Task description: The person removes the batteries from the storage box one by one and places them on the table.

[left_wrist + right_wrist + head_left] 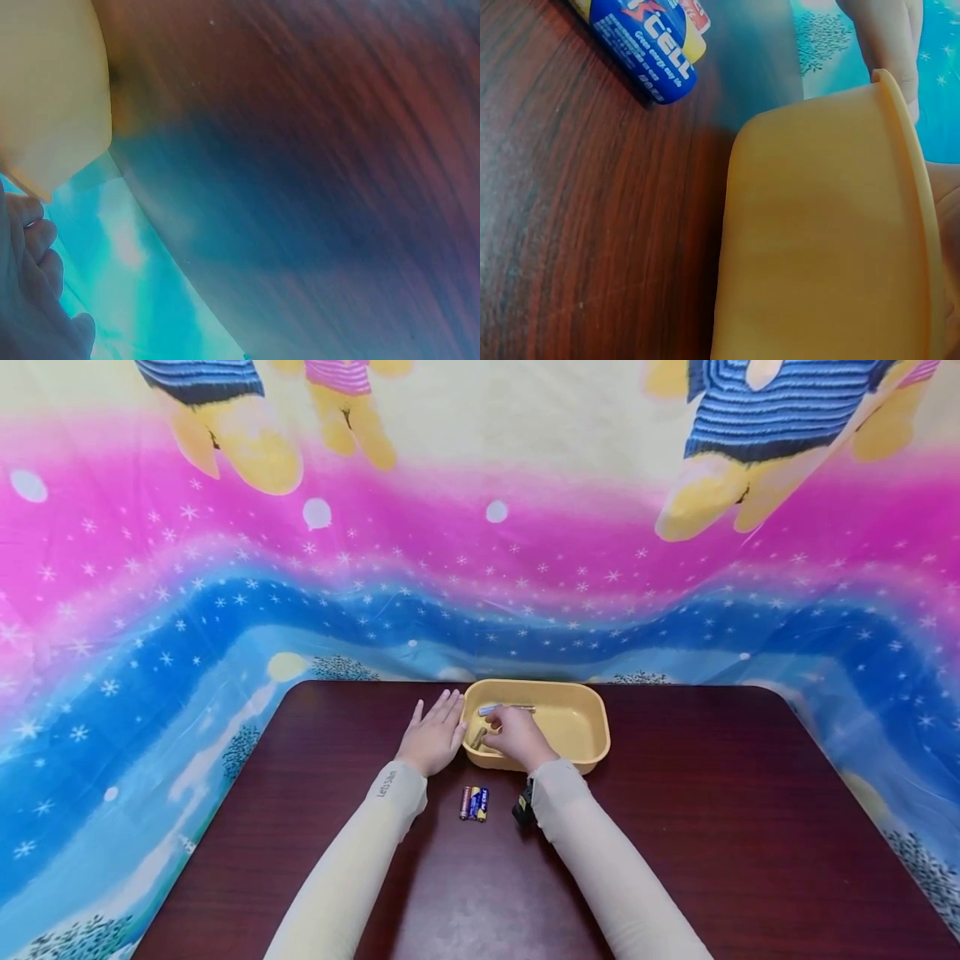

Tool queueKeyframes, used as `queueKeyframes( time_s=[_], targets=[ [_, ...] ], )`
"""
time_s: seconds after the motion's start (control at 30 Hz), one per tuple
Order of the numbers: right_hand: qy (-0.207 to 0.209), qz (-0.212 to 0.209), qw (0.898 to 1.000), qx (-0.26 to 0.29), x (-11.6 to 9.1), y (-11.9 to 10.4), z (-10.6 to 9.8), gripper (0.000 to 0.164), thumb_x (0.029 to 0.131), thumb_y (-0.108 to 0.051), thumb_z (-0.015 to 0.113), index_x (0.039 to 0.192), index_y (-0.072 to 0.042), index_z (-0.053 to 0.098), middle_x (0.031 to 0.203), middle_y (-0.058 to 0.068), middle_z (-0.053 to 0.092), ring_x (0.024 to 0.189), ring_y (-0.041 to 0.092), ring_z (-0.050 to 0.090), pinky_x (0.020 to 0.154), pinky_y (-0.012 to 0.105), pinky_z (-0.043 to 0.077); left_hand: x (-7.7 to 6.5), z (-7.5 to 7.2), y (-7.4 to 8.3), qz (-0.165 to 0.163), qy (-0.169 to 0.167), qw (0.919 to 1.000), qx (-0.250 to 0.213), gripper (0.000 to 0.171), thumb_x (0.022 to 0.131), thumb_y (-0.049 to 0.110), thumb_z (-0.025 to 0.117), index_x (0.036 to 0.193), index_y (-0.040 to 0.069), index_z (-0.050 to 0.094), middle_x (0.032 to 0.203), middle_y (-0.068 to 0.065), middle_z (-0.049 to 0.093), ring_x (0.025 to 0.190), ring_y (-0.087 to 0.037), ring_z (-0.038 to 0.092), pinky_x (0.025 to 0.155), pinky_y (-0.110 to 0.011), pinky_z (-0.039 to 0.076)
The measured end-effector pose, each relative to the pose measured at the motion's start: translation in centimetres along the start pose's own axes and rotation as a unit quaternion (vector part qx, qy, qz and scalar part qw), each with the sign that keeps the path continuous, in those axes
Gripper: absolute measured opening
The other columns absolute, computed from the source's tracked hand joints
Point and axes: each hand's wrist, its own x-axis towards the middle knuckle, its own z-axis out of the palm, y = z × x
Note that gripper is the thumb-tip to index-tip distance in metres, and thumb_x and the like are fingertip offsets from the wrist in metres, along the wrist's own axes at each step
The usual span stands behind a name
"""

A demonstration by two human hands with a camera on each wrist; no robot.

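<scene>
Gold-brown small cylinder [479, 738], material unclear, is inside the yellow, rounded-rectangular plastic tub [581, 714], at its left end, long axis slanting away from you and rightward. Your right hand [519, 738] is nearer, just right of it, fingers bent; can't tell whether they pinch it. Your left hand [432, 736], fingers straight, is outside the tub's left rim.

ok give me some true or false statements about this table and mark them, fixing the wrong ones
1. The right hand reaches into the yellow container. True.
2. The left hand is curled round a battery. False: its fingers are straight, beside the container.
3. Batteries lie on the table, nearer the person than the container. True.
4. The table top is white. False: it is dark reddish brown.
5. The container is empty. False: slim items lie inside.
</scene>
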Motion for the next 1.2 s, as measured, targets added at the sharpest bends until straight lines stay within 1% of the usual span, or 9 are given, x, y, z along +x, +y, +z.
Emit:
queueKeyframes(
  time_s=[0.17,0.27,0.4,0.57,0.67,0.77,0.97,1.1,1.2],
  targets=[
    [-0.012,0.018,1.000,-0.012,0.4,-0.1,0.3,0.032,0.085,-0.010,0.081,0.112,0.005,0.072,0.106,0.018,0.071,0.093,0.027,0.066,0.084,0.042,0.057,0.0,0.0,0.2,0.006,0.006,0.9999,0.013,0.058,0.111,0.037,0.030,0.163,0.012,0.022,0.169,-0.001,0.016,0.156,-0.018,0.010,0.125,-0.050,0.000],
    [-0.020,0.026,0.999,-0.017,0.7,-0.2,0.4,0.029,0.084,-0.011,0.082,0.108,0.004,0.073,0.091,0.012,0.069,0.078,0.021,0.061,0.074,0.037,0.054,-0.1,0.0,0.3,0.008,0.013,0.9998,0.012,0.058,0.111,0.036,0.031,0.162,0.010,0.024,0.168,-0.003,0.019,0.156,-0.019,0.012,0.125,-0.051,0.002],
    [-0.036,0.033,0.999,-0.019,1.1,-0.2,0.6,0.023,0.083,-0.011,0.082,0.099,0.003,0.074,0.071,0.006,0.060,0.062,0.016,0.050,0.062,0.032,0.045,-0.1,0.0,0.3,0.007,0.017,0.9997,0.014,0.058,0.111,0.036,0.030,0.162,0.010,0.024,0.168,-0.005,0.021,0.156,-0.020,0.013,0.125,-0.051,0.003],
    [-0.047,0.041,0.997,-0.034,1.6,0.0,1.0,0.023,0.081,-0.013,0.083,0.098,0.001,0.074,0.074,0.003,0.062,0.064,0.016,0.052,0.063,0.031,0.046,-0.2,0.2,0.4,0.004,0.014,0.9997,0.021,0.058,0.111,0.036,0.028,0.162,0.009,0.023,0.168,-0.006,0.022,0.156,-0.020,0.012,0.125,-0.051,0.003],
    [-0.052,0.048,0.997,-0.041,1.8,0.0,1.1,0.019,0.082,-0.014,0.083,0.092,-0.001,0.073,0.073,0.003,0.062,0.064,0.016,0.052,0.062,0.031,0.045,-0.3,0.2,0.5,0.002,0.017,0.9996,0.021,0.057,0.111,0.035,0.028,0.162,0.009,0.024,0.168,-0.006,0.022,0.156,-0.020,0.012,0.125,-0.051,0.004],
    [-0.054,0.054,0.996,-0.047,2.0,0.0,1.2,0.017,0.082,-0.015,0.083,0.082,-0.004,0.069,0.066,0.001,0.058,0.060,0.015,0.049,0.059,0.029,0.042,-0.3,0.1,0.6,0.001,0.018,0.9997,0.017,0.057,0.111,0.035,0.028,0.162,0.009,0.024,0.168,-0.006,0.022,0.156,-0.019,0.012,0.125,-0.051,0.003],
    [-0.062,0.052,0.995,-0.060,2.1,-0.1,1.2,0.025,0.081,-0.014,0.082,0.067,-0.008,0.062,0.056,-0.003,0.047,0.054,0.014,0.042,0.053,0.028,0.036,-0.4,0.0,0.6,0.000,0.017,0.9997,0.019,0.057,0.111,0.036,0.026,0.162,0.010,0.024,0.168,-0.005,0.022,0.156,-0.019,0.012,0.125,-0.051,0.003],
    [-0.064,0.043,0.994,-0.071,2.3,-0.2,1.3,0.027,0.081,-0.013,0.082,0.064,-0.009,0.061,0.053,-0.004,0.045,0.053,0.013,0.042,0.053,0.027,0.036,-0.4,0.1,0.6,-0.001,0.017,0.9996,0.022,0.056,0.112,0.034,0.027,0.162,0.009,0.023,0.168,-0.006,0.022,0.156,-0.019,0.012,0.125,-0.051,0.004],
    [-0.062,0.039,0.994,-0.077,2.3,-0.2,1.3,0.025,0.081,-0.015,0.082,0.065,-0.009,0.064,0.054,-0.004,0.048,0.054,0.013,0.044,0.054,0.028,0.037,-0.5,0.1,0.6,-0.002,0.017,0.9997,0.018,0.056,0.112,0.034,0.026,0.162,0.009,0.023,0.168,-0.005,0.021,0.156,-0.019,0.012,0.125,-0.051,0.004]
  ],
)
